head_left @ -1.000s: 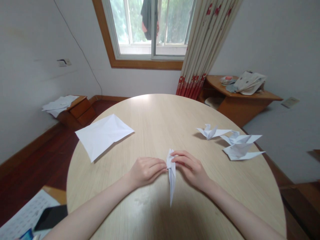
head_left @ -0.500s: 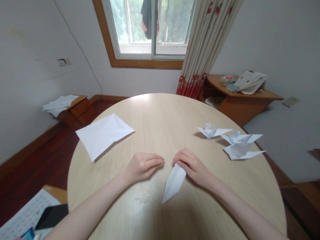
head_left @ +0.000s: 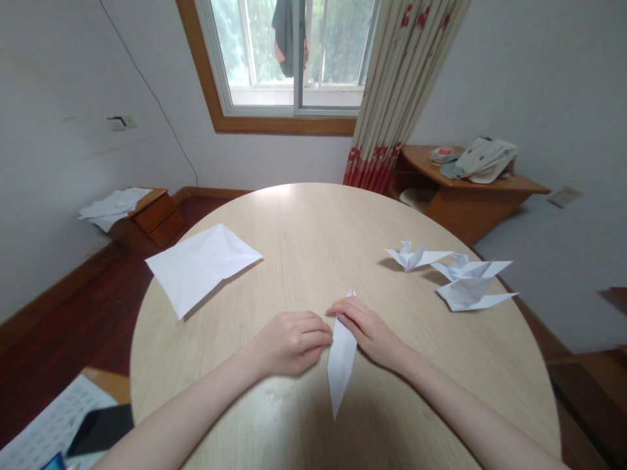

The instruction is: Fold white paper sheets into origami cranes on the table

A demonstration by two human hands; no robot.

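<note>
The fingers (head_left: 356, 312) of our right hand (head_left: 376, 334) hide part of the folded paper (head_left: 341, 365); the view's lower edge cuts off a blue object (head_left: 53, 463), and we find the printed sheet (head_left: 53, 419) too small to read

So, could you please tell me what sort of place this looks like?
Probably a room in a home: a patterned curtain hangs at the window, and a small wooden cabinet with drawers stands beyond the rounded table.
</note>
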